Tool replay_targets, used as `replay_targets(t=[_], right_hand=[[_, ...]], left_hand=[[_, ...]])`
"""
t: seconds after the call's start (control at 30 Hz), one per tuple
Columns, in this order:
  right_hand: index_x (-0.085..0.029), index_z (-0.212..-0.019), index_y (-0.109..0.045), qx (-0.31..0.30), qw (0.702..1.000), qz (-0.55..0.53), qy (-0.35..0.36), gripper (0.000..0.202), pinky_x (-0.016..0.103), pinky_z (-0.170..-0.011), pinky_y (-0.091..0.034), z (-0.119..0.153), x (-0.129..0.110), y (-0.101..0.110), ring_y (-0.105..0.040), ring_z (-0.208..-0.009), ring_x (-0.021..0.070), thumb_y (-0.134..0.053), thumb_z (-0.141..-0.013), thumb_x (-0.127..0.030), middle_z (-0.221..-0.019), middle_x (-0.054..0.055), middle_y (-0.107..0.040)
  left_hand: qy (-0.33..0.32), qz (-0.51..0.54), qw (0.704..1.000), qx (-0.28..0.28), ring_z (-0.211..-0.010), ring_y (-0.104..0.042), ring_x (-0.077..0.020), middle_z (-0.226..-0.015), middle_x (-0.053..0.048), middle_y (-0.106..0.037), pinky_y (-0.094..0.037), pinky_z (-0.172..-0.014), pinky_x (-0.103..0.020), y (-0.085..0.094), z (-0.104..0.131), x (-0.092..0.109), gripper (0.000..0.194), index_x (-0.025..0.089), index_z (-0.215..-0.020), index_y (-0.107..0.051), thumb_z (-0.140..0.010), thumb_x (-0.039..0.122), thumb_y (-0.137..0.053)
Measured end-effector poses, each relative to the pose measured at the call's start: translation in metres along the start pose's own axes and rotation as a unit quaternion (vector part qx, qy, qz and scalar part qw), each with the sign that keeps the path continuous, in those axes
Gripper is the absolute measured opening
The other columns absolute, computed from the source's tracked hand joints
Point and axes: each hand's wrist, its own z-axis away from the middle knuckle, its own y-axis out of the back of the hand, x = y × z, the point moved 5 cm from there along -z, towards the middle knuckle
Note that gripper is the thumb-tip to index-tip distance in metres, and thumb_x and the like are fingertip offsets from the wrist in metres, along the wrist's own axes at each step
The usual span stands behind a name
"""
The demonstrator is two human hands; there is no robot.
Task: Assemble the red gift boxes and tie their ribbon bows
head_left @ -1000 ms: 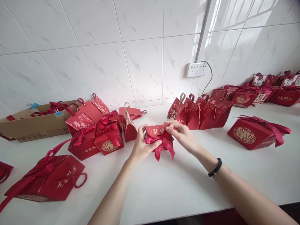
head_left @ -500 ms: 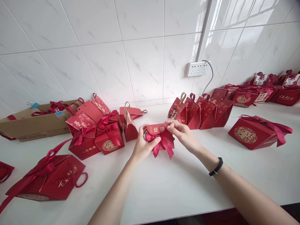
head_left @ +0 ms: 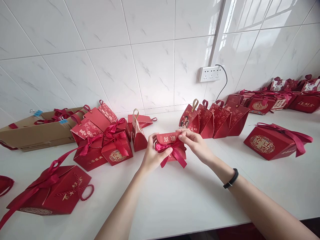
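A small red gift box (head_left: pixel 167 137) with gold lettering is between my hands at the middle of the white table. Its dark-pink ribbon (head_left: pixel 178 154) is tied in a bow across the front, with two tails hanging down. My left hand (head_left: pixel 155 151) is closed around the box's left side, thumb lying on the bow. At the upper right corner of the box, my right hand (head_left: pixel 191 140) pinches the box or ribbon with thumb and forefinger; exactly which is hard to tell. Just left of my left hand stands a narrow triangular red box (head_left: pixel 140 138) with a beige loop.
Triangular red boxes (head_left: pixel 221 120) stand in a row behind my right hand. Bow-tied boxes (head_left: pixel 117 151) cluster at the left, beside a cardboard carton (head_left: pixel 47 135). Larger red boxes lie front left (head_left: pixel 66 190) and right (head_left: pixel 272 141). A power strip (head_left: pixel 210 74) is on the tiled wall.
The bow's hanging tails have spread apart, and my left thumb has shifted slightly on the ribbon. Both hands stay at the same box, almost in the same place.
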Motion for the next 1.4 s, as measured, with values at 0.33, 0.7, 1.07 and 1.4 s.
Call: replay_targets(t=[0.33, 0.7, 1.07, 1.4], right_hand=[[-0.019, -0.062, -0.048, -0.015, 1.000, -0.002, 0.004, 0.032, 0.032, -0.072, -0.040, 0.0008, -0.0022, -0.0004, -0.051, -0.097, 0.0211, -0.054, -0.079, -0.045, -0.109, 0.006, -0.054], [-0.019, -0.069, -0.058, -0.028, 0.999, -0.025, 0.001, 0.032, 0.034, -0.078, -0.041, 0.0006, 0.0012, -0.0023, -0.052, -0.095, 0.0208, -0.053, -0.080, -0.049, -0.114, 0.006, -0.053], [-0.018, -0.066, -0.056, -0.048, 0.999, -0.023, 0.000, 0.034, 0.034, -0.075, -0.042, 0.0022, -0.0004, -0.0035, -0.053, -0.088, 0.0189, -0.054, -0.079, -0.050, -0.112, 0.006, -0.054], [-0.019, -0.068, -0.058, -0.046, 0.999, -0.013, 0.006, 0.032, 0.034, -0.077, -0.042, 0.0021, -0.0015, -0.0031, -0.053, -0.088, 0.0185, -0.055, -0.078, -0.049, -0.108, 0.006, -0.054]], left_hand=[[0.003, -0.009, 0.999, 0.033, -0.099, -0.058, -0.0178, -0.115, -0.006, -0.053, -0.046, -0.084, -0.029, 0.0028, 0.0006, 0.0027, 0.052, 0.025, -0.111, -0.038, -0.070, 0.031, -0.069], [0.023, 0.015, 0.999, 0.043, -0.093, -0.058, -0.0170, -0.107, -0.004, -0.054, -0.047, -0.078, -0.028, 0.0042, 0.0005, 0.0032, 0.051, 0.023, -0.108, -0.038, -0.067, 0.028, -0.068], [0.047, 0.050, 0.998, -0.007, -0.108, -0.055, -0.0203, -0.113, -0.005, -0.056, -0.041, -0.095, -0.034, 0.0016, 0.0057, 0.0081, 0.076, 0.024, -0.126, -0.028, -0.066, 0.032, -0.073], [0.031, 0.032, 0.999, 0.014, -0.095, -0.058, -0.0171, -0.105, -0.004, -0.058, -0.046, -0.086, -0.031, 0.0024, 0.0021, 0.0033, 0.063, 0.024, -0.123, -0.034, -0.070, 0.031, -0.069]])
